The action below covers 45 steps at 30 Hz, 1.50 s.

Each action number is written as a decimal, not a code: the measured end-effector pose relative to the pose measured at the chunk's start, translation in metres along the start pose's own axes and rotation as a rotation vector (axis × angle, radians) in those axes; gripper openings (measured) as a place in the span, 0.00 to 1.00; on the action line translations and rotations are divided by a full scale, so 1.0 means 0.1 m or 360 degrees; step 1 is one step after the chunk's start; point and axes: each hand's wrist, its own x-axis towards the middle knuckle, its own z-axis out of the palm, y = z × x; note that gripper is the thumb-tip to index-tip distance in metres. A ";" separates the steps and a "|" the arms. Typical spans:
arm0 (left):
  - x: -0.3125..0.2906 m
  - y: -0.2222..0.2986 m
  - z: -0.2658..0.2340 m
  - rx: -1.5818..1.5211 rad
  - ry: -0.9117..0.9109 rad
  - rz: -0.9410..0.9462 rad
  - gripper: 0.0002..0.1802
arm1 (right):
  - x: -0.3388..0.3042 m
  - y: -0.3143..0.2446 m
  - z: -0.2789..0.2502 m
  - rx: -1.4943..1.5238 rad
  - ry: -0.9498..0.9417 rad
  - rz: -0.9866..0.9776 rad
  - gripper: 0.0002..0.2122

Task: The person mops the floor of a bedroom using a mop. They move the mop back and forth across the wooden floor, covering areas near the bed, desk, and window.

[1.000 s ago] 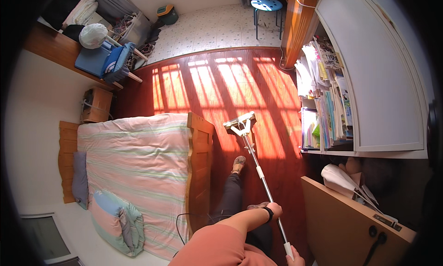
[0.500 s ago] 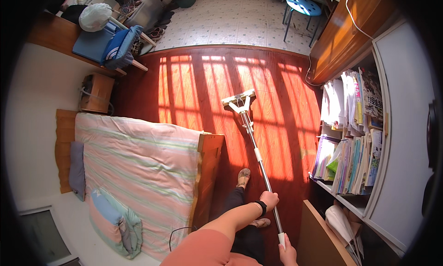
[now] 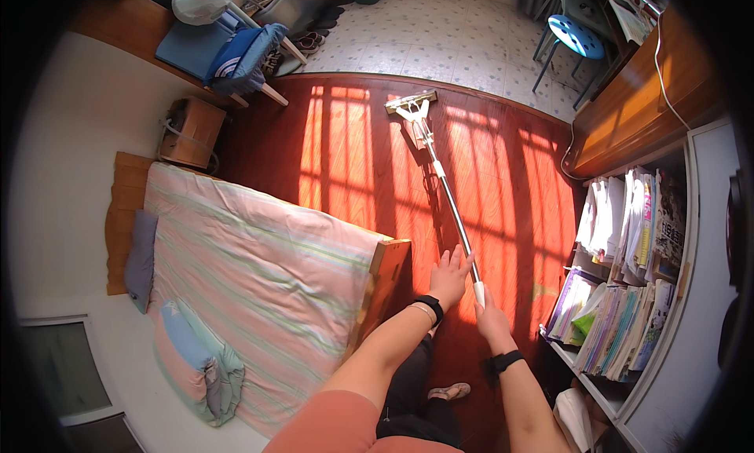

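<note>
A sponge mop [image 3: 411, 102] with a wide, flat head lies on the red wooden floor near its far edge. Its silver pole [image 3: 455, 215] slants back toward me. My right hand [image 3: 492, 323] is closed round the white grip at the pole's near end. Just left of the pole, my left hand [image 3: 451, 279] is open with its fingers stretched out; the fingertips are beside the pole, and whether they touch it I cannot tell. A black band [image 3: 430, 305] is on my left wrist, and another [image 3: 505, 362] on the right.
A bed [image 3: 267, 272] with a striped cover stands at left, its wooden end [image 3: 382, 288] close to the pole. Shelves of books and papers [image 3: 624, 327] are at right. Far off are a blue stool [image 3: 576, 37], a chair with cloth [image 3: 247, 52], shoes [image 3: 309, 42] and pale tiles [image 3: 448, 33].
The mop head has slid away from me, toward the tiles. My right hand has moved forward with the grip. My left hand has loosened from the pole, its fingers now spread.
</note>
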 end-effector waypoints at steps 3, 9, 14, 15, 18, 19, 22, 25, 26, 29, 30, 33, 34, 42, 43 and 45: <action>-0.48 0.47 0.29 0.0179 -0.0304 0.0430 0.24 | -1.20 0.66 0.26 0.0001 -0.0097 0.0048 0.29; -2.14 1.78 0.55 -0.0285 -0.0942 0.0887 0.07 | -3.47 1.76 0.52 -0.0042 -0.0306 0.0307 0.30; -2.71 2.27 0.30 -0.0285 -0.1134 0.1030 0.07 | -4.03 2.07 0.60 0.0253 -0.0258 0.0412 0.30; -2.65 2.24 0.27 -0.0237 -0.1056 0.0983 0.07 | -4.02 2.07 0.62 0.0292 -0.0247 0.0412 0.30; -2.38 2.03 0.21 -0.0209 -0.1026 0.0951 0.07 | -3.94 2.01 0.65 0.0382 -0.0216 0.0392 0.30; -2.36 1.97 0.19 -0.0249 -0.1042 0.0971 0.07 | -3.89 1.98 0.66 0.0408 -0.0217 0.0389 0.30; -2.34 1.85 0.17 -0.0305 -0.1052 0.0990 0.07 | -3.76 1.90 0.70 0.0479 -0.0225 0.0378 0.30; -2.25 1.76 0.23 -0.0252 -0.1080 0.0949 0.09 | -3.64 1.82 0.69 0.0538 -0.0188 0.0277 0.30; -2.16 1.70 0.27 -0.0239 -0.1046 0.0926 0.09 | -3.55 1.77 0.67 0.0538 -0.0136 0.0136 0.30; -1.74 1.25 0.41 -0.0255 -0.0823 0.0808 0.07 | -3.16 1.51 0.56 0.0609 -0.0091 -0.0111 0.30; -1.47 1.03 0.45 -0.0234 -0.0792 0.0751 0.07 | -2.84 1.37 0.51 0.0755 -0.0244 0.0068 0.31; -0.61 0.25 0.47 -0.0082 -0.0435 0.0519 0.07 | -1.71 0.75 0.35 0.1036 -0.0471 0.0401 0.31; -0.28 -0.02 0.42 0.0051 -0.0387 0.0390 0.07 | -1.29 0.49 0.28 0.1108 -0.0492 0.0334 0.30; 1.15 -1.51 -0.18 0.0331 -0.0155 -0.0468 0.11 | 0.60 -1.04 0.17 0.0717 -0.0413 -0.0075 0.29; 1.06 -1.46 -0.11 0.0289 -0.0189 -0.0476 0.11 | 0.50 -0.96 0.22 0.0606 -0.0378 -0.0059 0.29; 0.73 -1.14 0.12 0.0240 -0.0252 -0.0419 0.10 | 0.14 -0.59 0.31 0.0514 -0.0341 -0.0062 0.29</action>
